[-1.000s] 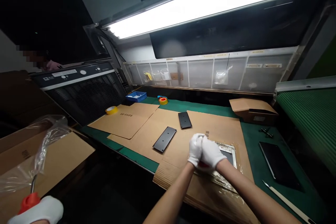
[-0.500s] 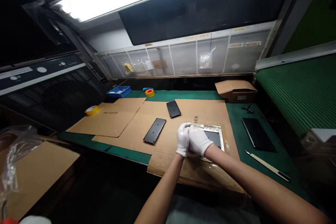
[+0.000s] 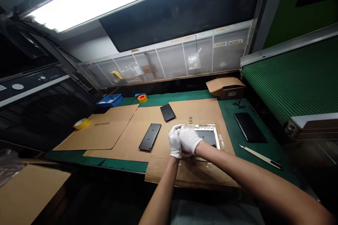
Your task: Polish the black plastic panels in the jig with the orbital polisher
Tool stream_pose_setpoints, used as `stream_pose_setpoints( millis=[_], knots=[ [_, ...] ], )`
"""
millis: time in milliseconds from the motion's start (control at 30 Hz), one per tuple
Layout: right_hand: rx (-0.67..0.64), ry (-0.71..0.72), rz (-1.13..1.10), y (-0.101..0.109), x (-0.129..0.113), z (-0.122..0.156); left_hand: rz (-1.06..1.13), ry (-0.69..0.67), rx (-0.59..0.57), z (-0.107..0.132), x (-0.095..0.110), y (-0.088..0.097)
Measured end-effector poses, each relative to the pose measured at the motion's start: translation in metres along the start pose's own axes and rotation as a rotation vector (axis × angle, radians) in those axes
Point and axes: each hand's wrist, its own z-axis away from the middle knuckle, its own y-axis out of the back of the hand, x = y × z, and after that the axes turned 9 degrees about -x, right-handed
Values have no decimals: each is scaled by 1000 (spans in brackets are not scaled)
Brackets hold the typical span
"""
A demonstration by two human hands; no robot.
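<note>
My left hand [image 3: 174, 141] and my right hand [image 3: 188, 140], both in white gloves, are pressed together over the left edge of a foil-edged plastic-wrapped sheet [image 3: 203, 128]. A small red object [image 3: 184, 154] shows beneath them, mostly hidden by the gloves. A dark panel [image 3: 208, 137] lies inside that wrapping, right of my hands. Two slotted black metal plates rest on the cardboard to the left: one long [image 3: 149, 137], one shorter [image 3: 167, 112].
Cardboard sheets [image 3: 105, 133] cover a green bench mat [image 3: 229, 119]. On the mat lie a black glass panel [image 3: 249, 127], a long craft knife [image 3: 260, 157] and a small black tool [image 3: 238, 104]. Behind stand a cardboard box [image 3: 225, 88], tape rolls [image 3: 81, 123] and a blue tray [image 3: 109, 100].
The view has swung, so the bench sits further left and lower in the frame. The gloved hand and red-handled tool at lower left have gone. My hands stay clasped together.
</note>
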Motion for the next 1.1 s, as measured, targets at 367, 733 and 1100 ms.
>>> stream_pose_setpoints(
  millis=[367,733,1100],
  knots=[
    [-40,-225,-167,12,31,10,-38,21,-156,-22,10,-40],
    [-15,-77,-92,5,46,19,-110,12,-144,-8,8,-47],
    [9,-66,-102,6,75,19,-162,-17,-163,-11,3,-70]
  ],
)
